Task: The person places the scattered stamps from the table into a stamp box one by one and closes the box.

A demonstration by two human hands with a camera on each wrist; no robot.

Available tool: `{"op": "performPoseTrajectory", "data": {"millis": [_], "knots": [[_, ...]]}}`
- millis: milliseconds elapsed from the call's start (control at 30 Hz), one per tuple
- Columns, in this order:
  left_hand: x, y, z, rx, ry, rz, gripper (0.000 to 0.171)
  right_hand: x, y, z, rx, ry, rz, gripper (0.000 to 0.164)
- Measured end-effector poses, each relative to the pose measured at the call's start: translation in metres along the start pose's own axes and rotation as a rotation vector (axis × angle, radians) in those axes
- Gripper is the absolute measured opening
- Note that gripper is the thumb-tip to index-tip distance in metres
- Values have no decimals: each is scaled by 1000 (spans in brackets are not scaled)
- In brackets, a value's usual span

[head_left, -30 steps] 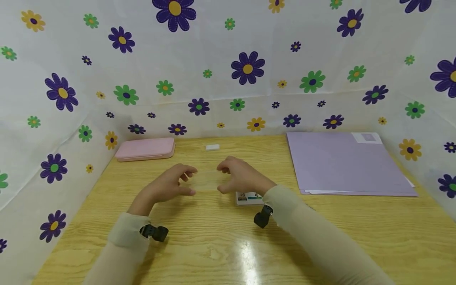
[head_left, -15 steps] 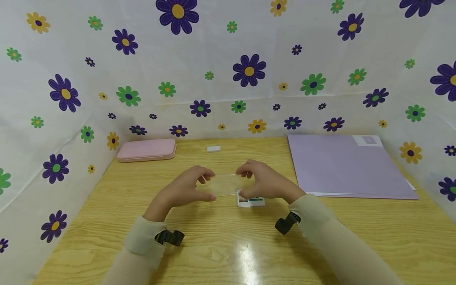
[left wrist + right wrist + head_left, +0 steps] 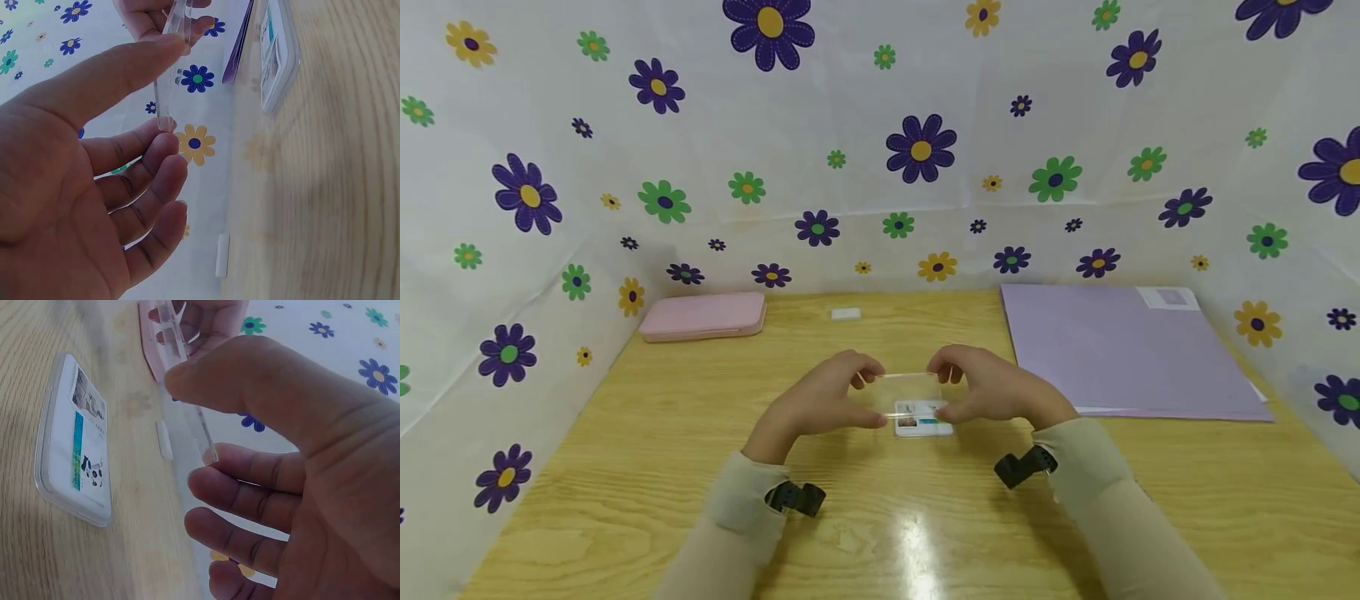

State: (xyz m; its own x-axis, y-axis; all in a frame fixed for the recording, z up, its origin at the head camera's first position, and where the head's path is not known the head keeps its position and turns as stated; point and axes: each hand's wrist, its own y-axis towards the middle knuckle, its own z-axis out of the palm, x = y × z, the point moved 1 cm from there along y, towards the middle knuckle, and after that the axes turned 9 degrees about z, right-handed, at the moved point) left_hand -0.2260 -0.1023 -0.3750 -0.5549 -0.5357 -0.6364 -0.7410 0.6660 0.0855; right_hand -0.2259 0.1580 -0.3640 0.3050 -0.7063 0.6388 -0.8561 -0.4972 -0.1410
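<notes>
A clear plastic lid-like panel [image 3: 908,385] is raised above the table, held at both short ends. My left hand [image 3: 829,398] pinches its left end between thumb and fingertips; my right hand [image 3: 996,390] pinches the opposite end the same way. Below it on the table lies a flat white case [image 3: 922,430] with rounded corners, partly seen through the panel. In the right wrist view the case [image 3: 94,478] bears a photo, a teal strip and a small panda. The left wrist view shows the panel [image 3: 164,97] nearly edge-on, apart from the case.
A pink pencil case [image 3: 703,317] sits at the back left of the wooden table [image 3: 647,467]. Near the back middle is a small white block [image 3: 846,314]. Purple folders [image 3: 1120,350] with white paper lie at the right. A flower-printed cloth [image 3: 850,100] encloses the back and sides.
Both hands have moved right with the clear panel, from left of the white case to over it. More of the white case shows now than one second ago.
</notes>
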Motion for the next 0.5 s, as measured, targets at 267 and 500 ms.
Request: {"op": "performPoseTrajectory", "data": {"millis": [267,500], "knots": [[-7,14,13,23,-1,-6,61,-14,-1,2,22,-3,60,52],[-6,15,19,59,-10,-61,58,-19,2,7,78,4,86,51]]}}
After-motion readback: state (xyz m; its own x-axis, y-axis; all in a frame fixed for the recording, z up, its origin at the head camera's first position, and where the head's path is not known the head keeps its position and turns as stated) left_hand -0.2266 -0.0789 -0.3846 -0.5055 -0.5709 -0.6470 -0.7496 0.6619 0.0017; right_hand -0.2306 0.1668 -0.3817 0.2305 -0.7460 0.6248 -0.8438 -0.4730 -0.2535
